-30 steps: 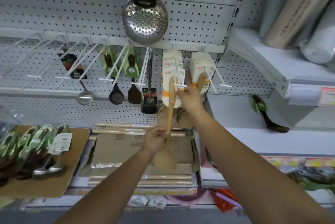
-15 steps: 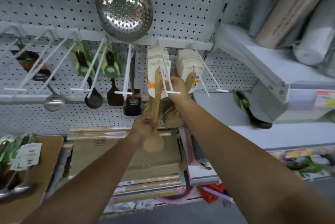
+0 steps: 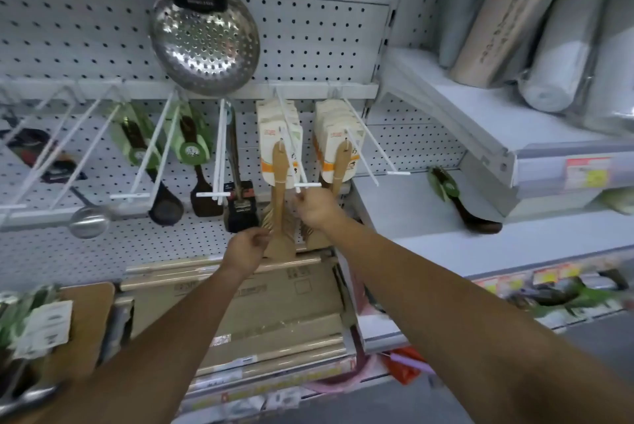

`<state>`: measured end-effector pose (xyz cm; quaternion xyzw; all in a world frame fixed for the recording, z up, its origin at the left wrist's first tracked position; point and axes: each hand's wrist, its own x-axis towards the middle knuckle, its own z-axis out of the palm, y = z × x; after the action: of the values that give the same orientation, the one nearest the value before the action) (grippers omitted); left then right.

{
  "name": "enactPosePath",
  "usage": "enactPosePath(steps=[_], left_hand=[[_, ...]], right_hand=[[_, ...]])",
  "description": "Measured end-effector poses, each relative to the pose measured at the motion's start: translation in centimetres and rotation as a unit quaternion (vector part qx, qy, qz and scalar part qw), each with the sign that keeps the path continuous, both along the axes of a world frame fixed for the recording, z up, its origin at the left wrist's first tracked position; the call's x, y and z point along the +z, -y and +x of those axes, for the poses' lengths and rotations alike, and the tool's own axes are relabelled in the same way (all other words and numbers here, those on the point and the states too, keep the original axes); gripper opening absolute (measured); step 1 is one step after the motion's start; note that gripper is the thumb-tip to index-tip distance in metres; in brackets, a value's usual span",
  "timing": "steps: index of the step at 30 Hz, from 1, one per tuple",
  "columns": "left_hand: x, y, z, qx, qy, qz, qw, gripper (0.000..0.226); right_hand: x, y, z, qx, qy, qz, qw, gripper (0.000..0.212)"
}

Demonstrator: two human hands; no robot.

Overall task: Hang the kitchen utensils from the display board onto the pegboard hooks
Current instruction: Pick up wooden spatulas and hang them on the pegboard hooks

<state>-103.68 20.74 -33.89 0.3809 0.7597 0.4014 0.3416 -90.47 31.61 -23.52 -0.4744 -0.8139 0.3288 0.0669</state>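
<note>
A wooden spatula [image 3: 278, 183] hangs upright by its handle hole on a white double-wire hook [image 3: 307, 185] of the pegboard [image 3: 326, 39], in front of cream packaging cards. My left hand [image 3: 245, 248] grips the left edge of its blade at the bottom. My right hand [image 3: 314, 209] is curled just under the hook's tip, fingers pinched on the end of its lower wire. At the lower left, a wooden display board [image 3: 91, 317] holds several green-tagged utensils [image 3: 24, 324].
A steel skimmer [image 3: 206, 42] hangs above. Dark ladles and turners [image 3: 202, 197] fill hooks to the left; a second wooden spatula [image 3: 340, 166] hangs to the right. A dark spoon [image 3: 463, 207] lies on the right shelf. Rolling pins and boxes [image 3: 240, 303] sit below.
The spatula went from being threaded onto the hook's tip to hanging further back on it. My left hand slid down to the blade; my right hand dropped below the tip.
</note>
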Motion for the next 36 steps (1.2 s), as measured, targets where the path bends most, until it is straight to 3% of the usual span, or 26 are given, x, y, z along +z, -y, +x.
enactPosePath(steps=[3, 6, 9, 12, 15, 19, 21, 23, 27, 36], left_hand=[[0.5, 4.0, -1.2, -0.016, -0.124, -0.08, 0.989, 0.04], [1.7, 8.6, -2.8, -0.015, -0.216, -0.168, 0.962, 0.065], [3.8, 14.2, -4.5, 0.024, -0.268, -0.213, 0.939, 0.074], [5.9, 20.2, -6.0, 0.067, -0.309, -0.254, 0.914, 0.077], [7.5, 26.2, -7.3, 0.125, -0.324, -0.302, 0.888, 0.086], [9.0, 33.3, -9.0, 0.172, -0.355, -0.321, 0.861, 0.076], [9.2, 37.1, -9.8, 0.193, -0.364, -0.326, 0.851, 0.083], [9.2, 41.0, -10.6, 0.214, -0.354, -0.337, 0.846, 0.091], [8.1, 49.0, -13.4, 0.272, -0.317, -0.354, 0.837, 0.086], [6.8, 64.8, -22.4, 0.29, -0.296, -0.376, 0.829, 0.093]], right_hand=[[-1.6, 2.0, 0.0, 0.089, 0.105, -0.001, 0.991, 0.04], [-3.0, 4.4, -1.6, 0.219, 0.183, 0.1, 0.953, 0.048], [-3.3, 7.4, -4.7, 0.337, 0.168, 0.217, 0.901, 0.059], [-2.8, 11.3, -8.6, 0.432, 0.132, 0.242, 0.859, 0.067], [-2.6, 16.5, -12.3, 0.49, 0.1, 0.244, 0.831, 0.068], [-2.7, 23.9, -16.7, 0.552, 0.077, 0.239, 0.795, 0.067], [-2.7, 27.7, -18.8, 0.577, 0.071, 0.247, 0.775, 0.068], [-2.7, 31.5, -20.8, 0.593, 0.059, 0.246, 0.765, 0.068], [-2.8, 38.9, -25.1, 0.627, 0.036, 0.25, 0.737, 0.064], [-2.6, 54.3, -36.3, 0.648, 0.038, 0.251, 0.718, 0.061]])
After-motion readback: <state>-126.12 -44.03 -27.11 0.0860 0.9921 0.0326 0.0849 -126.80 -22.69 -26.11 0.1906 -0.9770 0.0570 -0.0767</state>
